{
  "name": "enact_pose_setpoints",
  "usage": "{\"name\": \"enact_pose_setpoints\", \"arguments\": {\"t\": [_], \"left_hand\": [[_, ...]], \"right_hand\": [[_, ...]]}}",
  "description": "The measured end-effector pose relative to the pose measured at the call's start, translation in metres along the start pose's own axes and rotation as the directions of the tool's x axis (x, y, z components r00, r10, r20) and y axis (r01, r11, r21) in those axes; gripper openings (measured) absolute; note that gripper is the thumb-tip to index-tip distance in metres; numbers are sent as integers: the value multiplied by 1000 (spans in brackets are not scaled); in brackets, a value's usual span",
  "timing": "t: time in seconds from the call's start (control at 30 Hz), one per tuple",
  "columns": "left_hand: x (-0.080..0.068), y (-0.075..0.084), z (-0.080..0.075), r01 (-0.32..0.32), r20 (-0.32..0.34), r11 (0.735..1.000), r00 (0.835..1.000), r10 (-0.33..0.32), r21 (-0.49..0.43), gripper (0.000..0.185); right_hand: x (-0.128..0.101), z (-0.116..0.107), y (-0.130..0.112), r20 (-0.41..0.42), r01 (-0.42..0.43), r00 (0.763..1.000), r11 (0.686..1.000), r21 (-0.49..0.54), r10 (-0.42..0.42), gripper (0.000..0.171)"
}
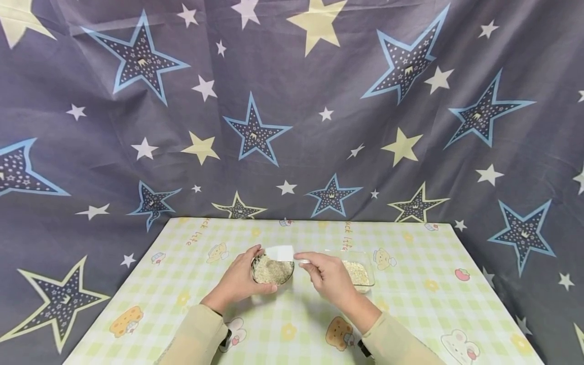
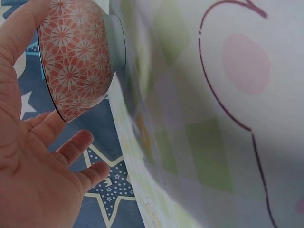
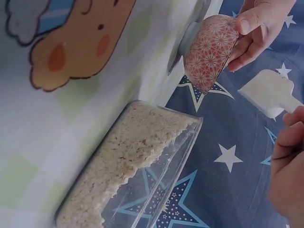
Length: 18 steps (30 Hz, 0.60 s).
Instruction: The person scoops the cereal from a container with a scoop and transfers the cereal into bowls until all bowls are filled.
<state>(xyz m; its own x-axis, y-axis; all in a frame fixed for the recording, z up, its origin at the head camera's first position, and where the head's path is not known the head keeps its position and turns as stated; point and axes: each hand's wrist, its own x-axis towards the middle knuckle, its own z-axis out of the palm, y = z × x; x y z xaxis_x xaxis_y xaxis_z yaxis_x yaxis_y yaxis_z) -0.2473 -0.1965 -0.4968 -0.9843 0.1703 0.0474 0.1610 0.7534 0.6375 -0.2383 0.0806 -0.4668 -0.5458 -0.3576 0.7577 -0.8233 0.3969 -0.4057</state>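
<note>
A small bowl [image 1: 272, 271] with a red flower pattern [image 2: 73, 57] [image 3: 210, 50] stands on the table and is full of pale grain. My left hand [image 1: 244, 279] cups it, thumb on the near rim and fingers round the far side. My right hand [image 1: 326, 276] pinches the handle of a white flat scoop [image 1: 280, 253] [image 3: 268, 92], whose blade hangs just over the bowl's far rim. Behind the right hand sits a clear plastic container [image 1: 360, 274] [image 3: 137, 166] partly filled with the same grain.
The table [image 1: 410, 304] wears a green checked cloth with cartoon prints. A dark star-patterned curtain [image 1: 292, 111] hangs close behind it and along both sides. Both forearms in beige sleeves come in from the front edge.
</note>
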Motion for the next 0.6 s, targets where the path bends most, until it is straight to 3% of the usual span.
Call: {"name": "enact_pose_setpoints", "arguments": {"t": [0.07,0.1,0.13,0.17,0.2,0.27,0.33,0.4,0.43,0.5,0.6], "left_hand": [[0,-1,0,-3,0,1000,1000,3,6,125],[0,-1,0,-2,0,1000,1000,2,12,126],[1,-1,0,-7,-1,1000,1000,7,16,126],[1,0,0,-11,-2,1000,1000,11,17,126],[0,1,-1,-22,-7,1000,1000,22,23,126],[0,5,0,-45,-18,998,999,46,35,127],[-1,13,0,-80,-37,996,996,82,34,124],[-1,25,1,-128,-59,991,990,130,38,120],[0,32,1,-150,-66,988,986,152,34,118],[0,46,4,-202,-70,979,976,204,32,112],[2,68,12,-255,-30,966,966,256,44,107]], "right_hand": [[0,-3,-2,22,-117,993,992,46,116,22],[0,-5,-3,33,-215,977,972,99,212,20],[2,-8,-4,41,-324,946,932,159,322,20],[3,-13,-4,47,-437,898,872,220,438,20],[4,-18,-3,50,-538,835,791,291,549,20],[5,-33,0,57,-677,687,611,409,724,23],[5,-52,8,68,-738,566,468,487,822,29],[1,-75,18,84,-764,479,368,530,874,36],[-1,-86,23,90,-776,447,336,533,890,39],[-8,-109,34,90,-792,414,309,527,906,43],[-20,-138,47,82,-825,407,328,460,910,45]]}}
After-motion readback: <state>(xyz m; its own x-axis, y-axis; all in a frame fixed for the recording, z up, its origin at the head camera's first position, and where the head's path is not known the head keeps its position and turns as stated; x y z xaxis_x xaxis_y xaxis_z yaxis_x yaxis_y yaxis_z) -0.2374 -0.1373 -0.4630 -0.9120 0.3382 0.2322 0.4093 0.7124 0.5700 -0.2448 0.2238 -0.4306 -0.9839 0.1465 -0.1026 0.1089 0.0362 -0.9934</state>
